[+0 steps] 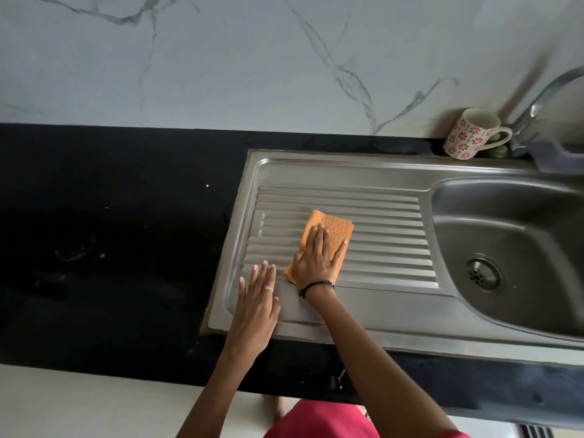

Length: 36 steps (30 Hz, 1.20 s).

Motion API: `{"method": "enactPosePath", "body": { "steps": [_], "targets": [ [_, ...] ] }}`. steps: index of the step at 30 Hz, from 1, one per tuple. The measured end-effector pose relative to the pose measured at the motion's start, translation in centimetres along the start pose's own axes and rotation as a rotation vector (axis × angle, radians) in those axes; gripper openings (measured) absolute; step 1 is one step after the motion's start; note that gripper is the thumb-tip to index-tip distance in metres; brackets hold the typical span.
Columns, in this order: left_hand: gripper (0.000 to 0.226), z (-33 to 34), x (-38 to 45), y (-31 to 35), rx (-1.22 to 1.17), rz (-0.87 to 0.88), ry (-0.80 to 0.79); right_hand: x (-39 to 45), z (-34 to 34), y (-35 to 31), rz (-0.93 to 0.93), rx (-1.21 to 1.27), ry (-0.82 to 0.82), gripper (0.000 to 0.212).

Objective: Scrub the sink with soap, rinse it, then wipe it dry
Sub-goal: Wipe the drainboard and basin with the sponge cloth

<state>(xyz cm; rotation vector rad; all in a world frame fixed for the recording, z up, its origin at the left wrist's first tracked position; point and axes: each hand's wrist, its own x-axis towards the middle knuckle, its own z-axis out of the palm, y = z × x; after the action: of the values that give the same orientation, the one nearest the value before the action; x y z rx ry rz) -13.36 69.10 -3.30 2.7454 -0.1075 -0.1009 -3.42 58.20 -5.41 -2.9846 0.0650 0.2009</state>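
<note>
- Your right hand (pixel 317 256) lies flat with its fingers straight and close together, pressing a folded orange cloth (pixel 335 230) onto the ribbed drainboard (pixel 388 245) of the stainless steel sink (pixel 363 172). A flat palm spreads the pressure over the ridges, which suits wiping better than pinching would.
- The cloth is folded into a pad, probably so that it stays together under your palm as it slides along the grooves.
- Your left hand (pixel 256 306) rests open, fingers straight and slightly spread, on the smooth near-left part of the drainboard just beside the cloth. It holds nothing and looks to be bracing you.
- No suds or running water show, so you are likely at the drying step, with the basin (pixel 512 229) to the right yet to be wiped. That is a judgement only.
- The steel's sheen makes it hard to tell wet from dry anywhere on the sink.
- The faucet (pixel 543 99) is cut off at the right edge, so its spout and handle are out of view.
- A floral mug (pixel 471 134) stands tilted beside the faucet base, and a greyish object (pixel 556 156) next to it is too blurred to name.
- The black countertop (pixel 110 232) is too dark to show what lies on it beyond a few pale specks.
</note>
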Motion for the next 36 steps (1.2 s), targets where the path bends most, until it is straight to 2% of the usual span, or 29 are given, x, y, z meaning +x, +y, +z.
{"method": "enactPosePath", "body": {
  "steps": [6, 13, 20, 26, 32, 36],
  "targets": [
    [0.054, 3.3, 1.7, 6.3, 0.114, 0.072, 0.022, 0.2, -0.9, 7.7, 0.049, 0.037, 0.023, 0.064],
    [0.053, 6.7, 2.2, 13.4, 0.125, 0.116, 0.020, 0.0, -2.0, 16.6, 0.128, 0.077, 0.015, 0.063],
    [0.053, 7.5, 1.3, 14.9, 0.071, 0.143, 0.074, -1.2, -2.5, 21.5, 0.246, 0.122, -0.025, 0.064],
    [0.058, 6.6, 0.5, 13.3, -0.030, 0.109, 0.116, -4.7, -3.1, 20.3, 0.312, 0.204, -0.155, 0.067],
    [0.060, 4.8, -1.6, 11.4, -0.063, 0.063, 0.178, -7.0, -2.9, 13.8, 0.131, 0.249, -0.247, 0.065],
    [0.053, 4.1, -3.1, 10.3, -0.104, 0.056, 0.185, -7.5, -2.4, 10.5, -0.062, 0.167, -0.264, 0.065]
  ]
}}
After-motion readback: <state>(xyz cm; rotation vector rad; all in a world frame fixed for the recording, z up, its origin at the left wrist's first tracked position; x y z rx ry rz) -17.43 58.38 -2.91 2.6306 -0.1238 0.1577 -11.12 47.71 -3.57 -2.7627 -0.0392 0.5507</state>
